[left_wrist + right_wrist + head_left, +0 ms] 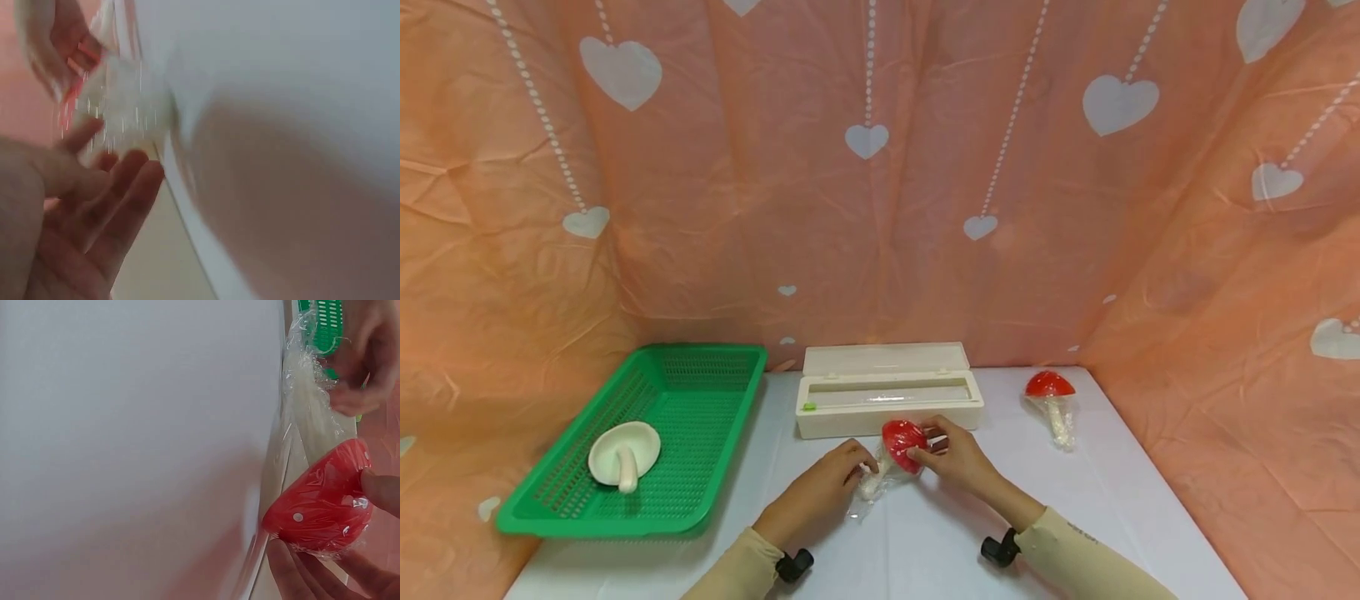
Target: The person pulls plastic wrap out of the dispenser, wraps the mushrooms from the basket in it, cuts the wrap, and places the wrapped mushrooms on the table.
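My right hand (961, 460) holds a toy mushroom (902, 444) by its red, white-dotted cap, thumb on one side and fingers on the other. Clear plastic film wraps the mushroom, gathered and crinkled around the pale stem. In the right wrist view the cap (325, 500) sits between thumb and fingertips, with loose film trailing past the stem end. My left hand (827, 487) is beside the stem. The left wrist view, which is blurred, shows its fingers (134, 200) loosely bent next to the film, with the thumb apart from them.
Behind my hands stands a white cling film dispenser (887, 421), its lid raised. A green basket (696, 521) at the left holds an unwrapped mushroom (625, 450), underside up. Another film-wrapped red mushroom (1050, 385) lies at the right. Orange heart-patterned cloth (820, 208) surrounds the white table.
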### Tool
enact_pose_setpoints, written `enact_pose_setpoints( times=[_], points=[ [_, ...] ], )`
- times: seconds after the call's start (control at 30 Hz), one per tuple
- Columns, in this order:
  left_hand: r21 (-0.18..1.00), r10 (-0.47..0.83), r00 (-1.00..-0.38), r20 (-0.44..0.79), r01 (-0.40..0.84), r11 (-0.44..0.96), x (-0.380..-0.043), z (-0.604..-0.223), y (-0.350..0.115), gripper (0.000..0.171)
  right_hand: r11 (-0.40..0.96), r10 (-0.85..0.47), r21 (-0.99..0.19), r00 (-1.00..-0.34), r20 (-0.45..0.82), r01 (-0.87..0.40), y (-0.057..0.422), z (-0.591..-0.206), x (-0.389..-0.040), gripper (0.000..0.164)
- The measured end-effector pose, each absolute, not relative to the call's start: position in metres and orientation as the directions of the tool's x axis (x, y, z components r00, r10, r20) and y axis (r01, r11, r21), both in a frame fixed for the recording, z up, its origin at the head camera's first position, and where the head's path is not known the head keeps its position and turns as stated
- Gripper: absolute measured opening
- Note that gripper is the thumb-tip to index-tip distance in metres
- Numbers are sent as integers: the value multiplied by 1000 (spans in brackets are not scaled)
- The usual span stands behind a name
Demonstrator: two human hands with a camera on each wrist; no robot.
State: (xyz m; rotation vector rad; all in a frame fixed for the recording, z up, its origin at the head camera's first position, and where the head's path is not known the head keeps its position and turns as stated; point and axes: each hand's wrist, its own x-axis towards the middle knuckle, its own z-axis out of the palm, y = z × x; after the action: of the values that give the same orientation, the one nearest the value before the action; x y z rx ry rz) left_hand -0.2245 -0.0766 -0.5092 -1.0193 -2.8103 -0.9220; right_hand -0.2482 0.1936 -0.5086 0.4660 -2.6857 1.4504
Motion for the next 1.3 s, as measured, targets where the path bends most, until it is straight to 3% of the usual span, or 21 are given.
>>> enact_pose_setpoints(
  times=[0.13,0.27,0.43,0.67,0.8,1.0,1.17,1.3],
  points=[
    [455,700,-696,158,680,574,-225,-503,-95,38,515,-235,-808,-953,190,-288,195,-506,-251,41],
    [470,727,-677,114,681,561,-225,-503,-96,31,508,-238,-808,-950,201,-298,196,-505,-251,42],
    [501,665,-726,174,647,575,-226,-512,-87,16,497,-250,-811,-945,209,-310,195,-508,-249,43],
    [652,516,-828,219,518,554,-228,-516,-70,21,491,-243,-815,-947,209,-306,195,-510,-248,44],
    [698,428,-889,160,409,588,-226,-511,-62,26,483,-250,-811,-940,234,-331,195,-510,-248,43],
    [661,356,-932,64,307,684,-220,-506,-56,19,471,-252,-824,-943,217,-315,195,-512,-247,45],
    [754,342,-936,86,285,591,-217,-508,-60,24,394,-267,-856,-933,243,-336,196,-512,-244,51],
    [877,334,-939,87,231,422,-221,-508,-65,22,278,-252,-913,-940,231,-299,198,-507,-241,59]
  ],
)
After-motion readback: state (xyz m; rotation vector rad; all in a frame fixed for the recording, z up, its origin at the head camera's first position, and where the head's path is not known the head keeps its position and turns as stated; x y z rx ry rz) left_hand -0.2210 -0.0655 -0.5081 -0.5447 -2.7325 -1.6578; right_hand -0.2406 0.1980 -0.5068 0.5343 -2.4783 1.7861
